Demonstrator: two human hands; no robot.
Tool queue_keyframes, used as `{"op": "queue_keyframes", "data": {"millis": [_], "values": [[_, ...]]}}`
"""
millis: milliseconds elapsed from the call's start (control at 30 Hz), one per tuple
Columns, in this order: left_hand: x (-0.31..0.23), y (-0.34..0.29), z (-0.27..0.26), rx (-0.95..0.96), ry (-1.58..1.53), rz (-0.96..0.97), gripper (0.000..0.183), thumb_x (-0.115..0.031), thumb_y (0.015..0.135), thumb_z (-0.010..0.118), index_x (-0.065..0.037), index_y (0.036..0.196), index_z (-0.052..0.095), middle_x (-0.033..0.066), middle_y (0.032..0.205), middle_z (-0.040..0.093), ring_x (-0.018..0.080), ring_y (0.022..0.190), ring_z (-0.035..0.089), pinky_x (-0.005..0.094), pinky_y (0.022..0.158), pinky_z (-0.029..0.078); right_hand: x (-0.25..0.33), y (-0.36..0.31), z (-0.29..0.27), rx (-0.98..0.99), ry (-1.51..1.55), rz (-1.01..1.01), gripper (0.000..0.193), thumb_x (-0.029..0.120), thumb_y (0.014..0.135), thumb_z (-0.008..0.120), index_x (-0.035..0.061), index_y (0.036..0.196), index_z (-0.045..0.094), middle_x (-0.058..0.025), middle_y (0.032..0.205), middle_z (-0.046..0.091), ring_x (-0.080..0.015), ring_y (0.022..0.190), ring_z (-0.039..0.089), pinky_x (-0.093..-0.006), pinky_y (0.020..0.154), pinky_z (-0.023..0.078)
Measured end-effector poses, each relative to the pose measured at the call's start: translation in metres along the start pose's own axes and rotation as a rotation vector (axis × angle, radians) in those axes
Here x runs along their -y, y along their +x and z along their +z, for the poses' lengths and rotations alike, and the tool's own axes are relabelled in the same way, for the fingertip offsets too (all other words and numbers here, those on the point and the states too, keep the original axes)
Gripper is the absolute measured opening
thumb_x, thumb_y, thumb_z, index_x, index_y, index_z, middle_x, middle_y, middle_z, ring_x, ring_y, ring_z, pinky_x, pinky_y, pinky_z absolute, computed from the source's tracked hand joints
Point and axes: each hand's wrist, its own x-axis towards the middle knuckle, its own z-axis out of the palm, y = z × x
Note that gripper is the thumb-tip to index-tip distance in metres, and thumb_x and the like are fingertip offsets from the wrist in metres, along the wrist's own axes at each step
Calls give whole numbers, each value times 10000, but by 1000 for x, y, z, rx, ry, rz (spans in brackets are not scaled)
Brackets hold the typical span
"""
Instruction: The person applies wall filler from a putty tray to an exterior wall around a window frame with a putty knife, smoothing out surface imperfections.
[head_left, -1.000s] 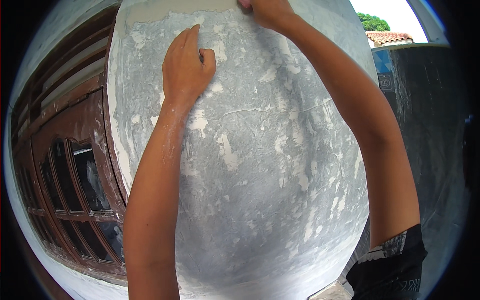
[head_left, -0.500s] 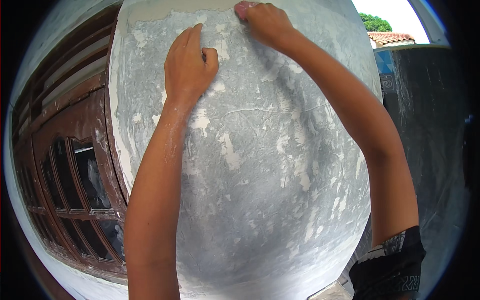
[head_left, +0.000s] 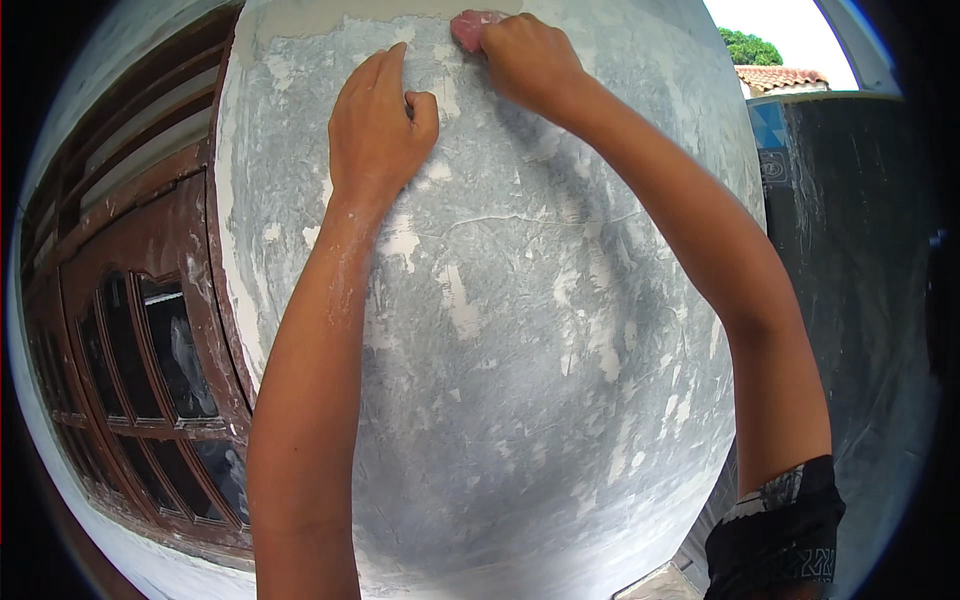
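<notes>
A grey wall (head_left: 500,300) with peeling patches of white and cream fills the middle of the head view. High on it, my right hand (head_left: 535,62) is closed around a small pinkish-red piece (head_left: 470,32), its exact kind unclear, which sits against the wall near the edge of a cream-coloured strip. My left hand (head_left: 380,125) rests on the wall lower and to the left, fingers stretched upward and close together, thumb bent out to the side. Nothing shows in the left hand. Dust marks my left wrist.
A brown wooden window frame (head_left: 130,250) with glass panes and slats borders the wall on the left. To the right stands a dark panel (head_left: 860,200) with a blue label, and beyond it a tiled roof (head_left: 780,77) and a green tree (head_left: 750,47).
My right hand has moved slightly left and down along the wall with the pinkish-red piece, which now shows more. My left hand stays in nearly the same place.
</notes>
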Motion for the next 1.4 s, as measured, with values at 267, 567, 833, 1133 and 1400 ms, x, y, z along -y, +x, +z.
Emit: {"op": "queue_keyframes", "data": {"millis": [267,567,833,1133,1400], "values": [[-5,2,3,-14,-12,12,508,-144,859,550,67,1320,579,265,1301,623,404,1221,592,473,1063,464,-33,38,-16,-165,128,137,187,182,953,528,105,1026,682,-228,862,709,-416,826,704,-503,720,565],[1,-1,0,9,6,7,511,-180,897,514,9,1369,565,220,1362,601,381,1245,587,441,1071,451,20,1,-17,-174,246,-124,215,183,994,489,89,1079,663,-236,892,701,-415,846,697,-505,736,555],[-6,1,6,-11,-28,-8,503,-183,897,522,8,1360,571,216,1350,611,377,1241,589,439,1066,455,-32,30,2,1,20,-30,206,197,1000,510,138,1114,671,-218,884,701,-416,835,686,-498,717,546],[-1,1,3,-8,5,-13,506,-179,895,520,7,1362,572,221,1356,606,380,1241,590,445,1068,455,-24,27,-26,-184,184,74,201,220,1019,498,116,1084,658,-209,864,696,-396,814,684,-499,712,539],[1,-2,2,-7,17,5,506,-160,879,529,34,1344,574,243,1332,613,387,1235,591,461,1062,461,-7,-14,-3,-21,6,-17,136,46,819,613,8,900,715,-176,893,709,-363,910,685,-480,784,559]]}}
